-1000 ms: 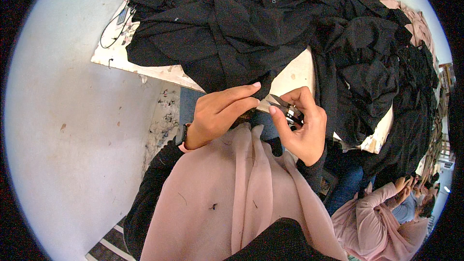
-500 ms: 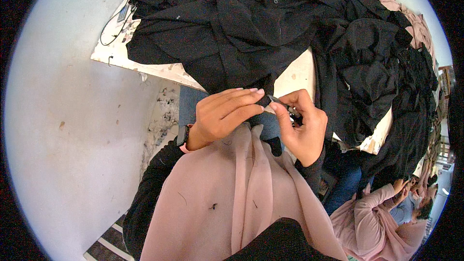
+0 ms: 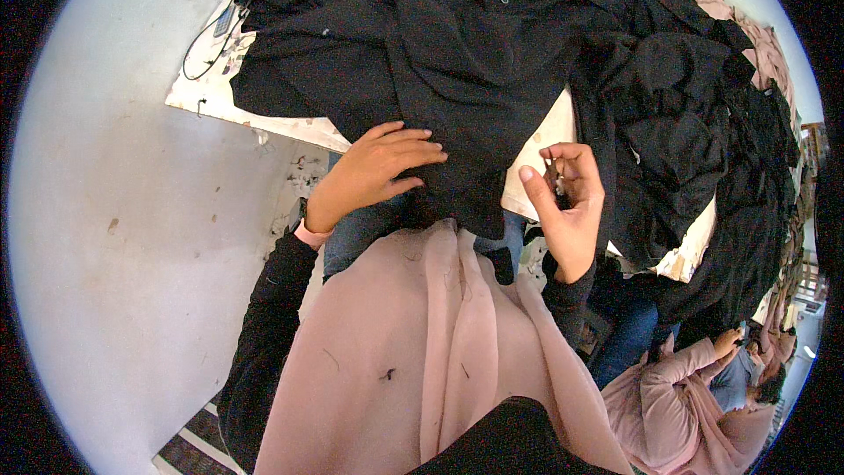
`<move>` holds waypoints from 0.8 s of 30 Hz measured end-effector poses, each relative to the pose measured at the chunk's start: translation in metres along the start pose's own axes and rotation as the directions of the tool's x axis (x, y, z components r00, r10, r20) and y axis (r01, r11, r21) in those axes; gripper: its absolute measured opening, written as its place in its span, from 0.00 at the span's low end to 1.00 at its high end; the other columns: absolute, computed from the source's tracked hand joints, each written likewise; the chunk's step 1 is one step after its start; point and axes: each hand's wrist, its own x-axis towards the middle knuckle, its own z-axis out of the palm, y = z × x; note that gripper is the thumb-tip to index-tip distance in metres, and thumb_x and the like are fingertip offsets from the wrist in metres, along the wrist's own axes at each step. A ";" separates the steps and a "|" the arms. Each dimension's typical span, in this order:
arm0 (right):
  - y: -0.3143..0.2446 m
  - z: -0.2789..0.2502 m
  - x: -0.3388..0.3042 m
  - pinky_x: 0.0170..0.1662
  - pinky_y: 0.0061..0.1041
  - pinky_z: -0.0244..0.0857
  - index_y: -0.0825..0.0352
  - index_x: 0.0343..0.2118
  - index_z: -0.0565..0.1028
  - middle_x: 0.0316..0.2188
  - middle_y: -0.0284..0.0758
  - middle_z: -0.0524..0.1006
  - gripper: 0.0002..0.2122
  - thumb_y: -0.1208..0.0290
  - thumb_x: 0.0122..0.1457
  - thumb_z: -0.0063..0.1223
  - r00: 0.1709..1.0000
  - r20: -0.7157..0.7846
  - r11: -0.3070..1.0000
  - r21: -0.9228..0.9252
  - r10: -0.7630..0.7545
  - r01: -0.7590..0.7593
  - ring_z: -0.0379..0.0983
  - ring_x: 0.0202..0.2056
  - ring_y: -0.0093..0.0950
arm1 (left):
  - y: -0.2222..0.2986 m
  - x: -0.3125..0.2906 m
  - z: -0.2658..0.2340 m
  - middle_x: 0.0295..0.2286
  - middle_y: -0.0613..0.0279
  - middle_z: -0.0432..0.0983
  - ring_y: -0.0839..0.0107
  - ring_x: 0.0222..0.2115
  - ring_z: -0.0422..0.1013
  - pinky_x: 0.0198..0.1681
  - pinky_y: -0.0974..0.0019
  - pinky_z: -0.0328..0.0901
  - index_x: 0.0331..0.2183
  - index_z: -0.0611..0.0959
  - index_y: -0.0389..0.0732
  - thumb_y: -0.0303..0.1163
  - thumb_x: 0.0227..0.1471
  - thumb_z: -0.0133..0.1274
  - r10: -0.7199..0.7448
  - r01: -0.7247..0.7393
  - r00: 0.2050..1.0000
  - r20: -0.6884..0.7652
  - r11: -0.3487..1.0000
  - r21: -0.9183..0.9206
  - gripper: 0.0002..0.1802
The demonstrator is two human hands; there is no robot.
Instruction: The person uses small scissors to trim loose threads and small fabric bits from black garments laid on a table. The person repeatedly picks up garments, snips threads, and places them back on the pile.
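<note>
A black garment [image 3: 466, 79] spreads over the table and hangs past its near edge towards my lap. My left hand [image 3: 378, 163] lies on the hanging part with its fingers stretched out, palm down, gripping nothing. To the right, my right hand [image 3: 570, 202] is held up, apart from the cloth, over the bare table corner. Its curled fingers hold a small dark tool that looks like thread snips [image 3: 553, 174], mostly hidden by the fingers.
The white table [image 3: 220, 97] shows at its left corner, with a dark cord [image 3: 186, 66] there. More black cloth [image 3: 668, 132] is heaped at the right. Pink cloth [image 3: 760, 48] lies beyond it. A co-worker in pink [image 3: 673, 396] sits at the lower right.
My hands were close together at the garment's edge and have moved apart. The left went up and left, flattening on the cloth; the right moved right with the snips. The cloth's near edge now hangs lower.
</note>
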 end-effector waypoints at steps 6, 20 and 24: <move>0.016 0.005 0.007 0.30 0.15 0.64 0.68 0.37 0.76 0.27 0.29 0.77 0.10 0.72 0.55 0.64 0.982 0.088 0.986 -0.015 0.169 -0.168 0.71 0.27 0.15 | 0.003 0.006 0.000 0.48 0.64 0.77 0.64 0.50 0.71 0.56 0.57 0.61 0.48 0.82 0.48 0.38 0.44 0.65 -0.376 0.432 0.898 0.230 0.645 -0.631 0.26; 0.082 0.023 0.029 0.33 0.19 0.63 0.70 0.36 0.80 0.25 0.29 0.79 0.08 0.70 0.58 0.61 0.969 0.245 0.999 -0.014 0.045 -0.043 0.70 0.29 0.15 | 0.022 0.025 0.012 0.27 0.69 0.81 0.83 0.31 0.73 0.38 0.74 0.67 0.33 0.85 0.34 0.36 0.55 0.61 -0.571 0.371 0.806 0.156 0.281 -0.885 0.13; 0.051 0.019 0.030 0.38 0.17 0.64 0.69 0.43 0.79 0.27 0.26 0.78 0.11 0.73 0.58 0.61 0.995 0.098 0.998 0.065 0.000 -0.006 0.71 0.31 0.16 | 0.035 0.032 0.003 0.28 0.69 0.81 0.86 0.29 0.71 0.34 0.79 0.65 0.33 0.86 0.33 0.33 0.55 0.61 -0.561 0.225 0.823 0.095 0.166 -0.960 0.11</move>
